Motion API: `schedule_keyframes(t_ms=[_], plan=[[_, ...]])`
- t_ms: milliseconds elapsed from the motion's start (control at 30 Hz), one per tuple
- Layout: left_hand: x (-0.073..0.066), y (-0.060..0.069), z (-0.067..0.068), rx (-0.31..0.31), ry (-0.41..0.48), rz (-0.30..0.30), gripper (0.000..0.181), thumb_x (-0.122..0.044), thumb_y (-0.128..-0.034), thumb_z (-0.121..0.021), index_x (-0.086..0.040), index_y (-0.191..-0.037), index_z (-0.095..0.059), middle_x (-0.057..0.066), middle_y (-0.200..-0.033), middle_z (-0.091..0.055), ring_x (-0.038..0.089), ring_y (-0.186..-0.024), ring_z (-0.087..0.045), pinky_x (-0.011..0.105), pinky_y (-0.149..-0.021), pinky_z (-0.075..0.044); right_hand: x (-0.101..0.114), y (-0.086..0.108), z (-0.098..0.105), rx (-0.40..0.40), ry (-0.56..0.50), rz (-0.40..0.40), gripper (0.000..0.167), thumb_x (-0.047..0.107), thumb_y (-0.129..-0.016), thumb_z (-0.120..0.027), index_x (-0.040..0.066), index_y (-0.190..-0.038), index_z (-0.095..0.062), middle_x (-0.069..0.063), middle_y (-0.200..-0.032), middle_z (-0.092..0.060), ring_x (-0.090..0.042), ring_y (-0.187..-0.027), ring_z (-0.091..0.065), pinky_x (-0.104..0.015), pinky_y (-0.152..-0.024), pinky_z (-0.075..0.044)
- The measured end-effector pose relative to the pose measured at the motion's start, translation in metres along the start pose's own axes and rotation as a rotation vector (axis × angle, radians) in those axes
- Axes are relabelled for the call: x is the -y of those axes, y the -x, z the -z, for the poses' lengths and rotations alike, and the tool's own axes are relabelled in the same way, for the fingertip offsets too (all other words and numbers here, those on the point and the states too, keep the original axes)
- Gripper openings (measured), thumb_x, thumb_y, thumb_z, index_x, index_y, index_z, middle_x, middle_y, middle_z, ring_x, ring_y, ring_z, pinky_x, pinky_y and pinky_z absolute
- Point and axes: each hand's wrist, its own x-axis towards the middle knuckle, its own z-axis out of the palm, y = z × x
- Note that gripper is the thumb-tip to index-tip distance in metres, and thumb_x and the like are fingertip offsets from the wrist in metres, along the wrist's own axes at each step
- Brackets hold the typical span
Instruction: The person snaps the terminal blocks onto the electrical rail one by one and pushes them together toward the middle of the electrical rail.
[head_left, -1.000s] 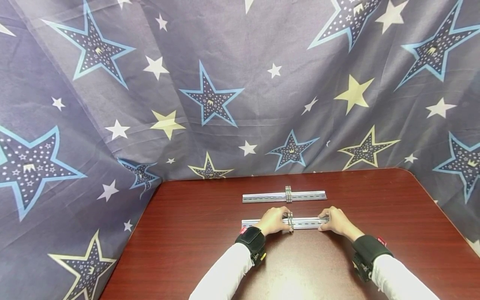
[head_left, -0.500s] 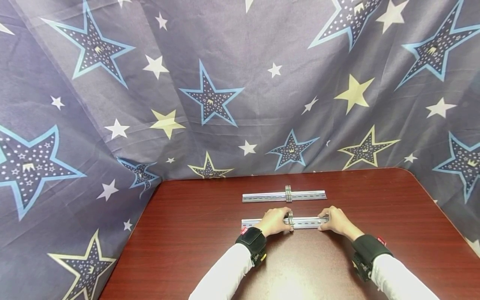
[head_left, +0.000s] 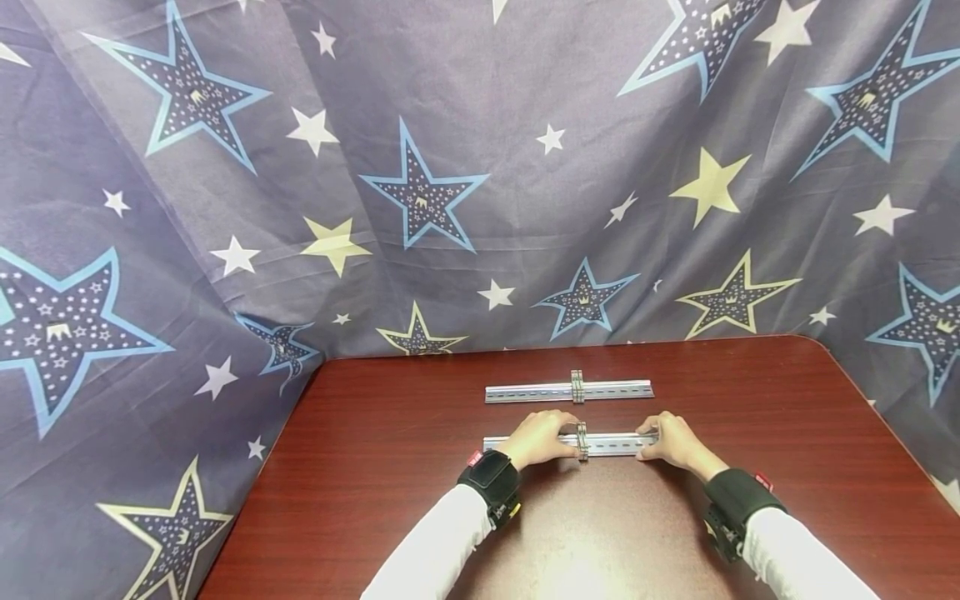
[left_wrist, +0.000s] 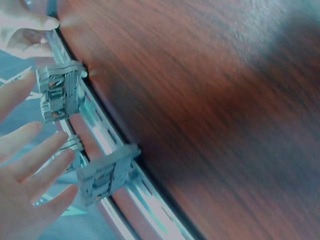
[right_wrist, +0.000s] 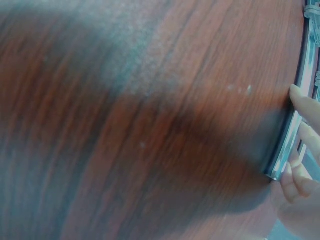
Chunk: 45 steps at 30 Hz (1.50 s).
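Note:
A slotted metal DIN rail [head_left: 615, 445] lies across the table in front of me. My right hand [head_left: 671, 442] pinches its right end, thumb on the near edge, as the right wrist view also shows. Clipped on the rail near its middle are grey terminal blocks [left_wrist: 62, 92]. Farther left along it stands another thin terminal block [left_wrist: 109, 174], which my left hand hides in the head view. My left hand [head_left: 540, 437] is over the rail beside the middle blocks, its fingers [left_wrist: 42, 157] spread and apart from them in the left wrist view.
Behind the near rail lies a second DIN rail [head_left: 525, 393], parallel to it, with terminal blocks [head_left: 577, 387] at its middle. Both rest on a reddish-brown wooden table [head_left: 390, 467]. A grey star-patterned cloth [head_left: 450, 275] hangs along the table's back and left side.
My left hand has let go of the middle terminal blocks and shifted slightly left, with its fingers loosened. My right hand stays on the rail's end.

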Motion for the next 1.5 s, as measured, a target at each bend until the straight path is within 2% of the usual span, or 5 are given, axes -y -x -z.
schedule_keyframes(t_ms=[200, 400, 700, 1067, 1500], plan=[[0.006, 0.006, 0.007, 0.011, -0.009, 0.009, 0.043, -0.032, -0.0738, -0.068, -0.012, -0.112, -0.060, 0.000, -0.108, -0.061, 0.014, -0.102, -0.056, 0.027, -0.085, -0.040, 0.000, 0.000, -0.001, 0.002, -0.003, -0.012, 0.032, 0.009, -0.054, -0.079, -0.004, -0.080, -0.066, -0.012, -0.076, -0.062, -0.023, -0.071, -0.053, -0.036, -0.065, -0.041], [0.014, 0.010, 0.010, -0.011, 0.007, 0.032, 0.042, -0.030, -0.0738, -0.068, -0.011, -0.111, -0.060, 0.002, -0.107, -0.061, 0.015, -0.101, -0.056, 0.028, -0.084, -0.041, -0.001, -0.001, -0.001, 0.001, 0.005, -0.015, 0.033, 0.010, -0.053, -0.080, -0.003, -0.080, -0.066, -0.012, -0.076, -0.061, -0.022, -0.070, -0.052, -0.035, -0.064, -0.041], [0.027, 0.018, 0.009, -0.050, 0.022, 0.048, 0.046, -0.030, -0.0722, -0.069, -0.008, -0.112, -0.059, 0.006, -0.105, -0.061, 0.019, -0.098, -0.056, 0.032, -0.083, -0.041, -0.002, -0.002, -0.001, -0.003, 0.014, -0.018, 0.033, 0.011, -0.052, -0.080, -0.002, -0.080, -0.066, -0.011, -0.076, -0.061, -0.022, -0.070, -0.052, -0.036, -0.065, -0.041], [0.040, 0.025, 0.004, -0.032, 0.084, 0.084, 0.051, -0.028, -0.0719, -0.069, -0.005, -0.115, -0.056, 0.008, -0.109, -0.059, 0.021, -0.104, -0.053, 0.031, -0.088, -0.039, -0.003, -0.003, -0.002, -0.005, 0.008, -0.013, 0.033, 0.011, -0.052, -0.080, -0.002, -0.080, -0.066, -0.011, -0.076, -0.061, -0.021, -0.069, -0.052, -0.035, -0.065, -0.041], [0.047, 0.031, 0.002, -0.032, 0.157, 0.090, 0.056, -0.028, -0.0689, -0.072, -0.002, -0.115, -0.055, 0.008, -0.109, -0.060, 0.019, -0.101, -0.056, 0.030, -0.085, -0.042, -0.004, -0.002, -0.002, 0.000, -0.014, -0.021, 0.033, 0.010, -0.053, -0.079, -0.003, -0.080, -0.066, -0.012, -0.077, -0.061, -0.021, -0.071, -0.052, -0.034, -0.065, -0.040]])
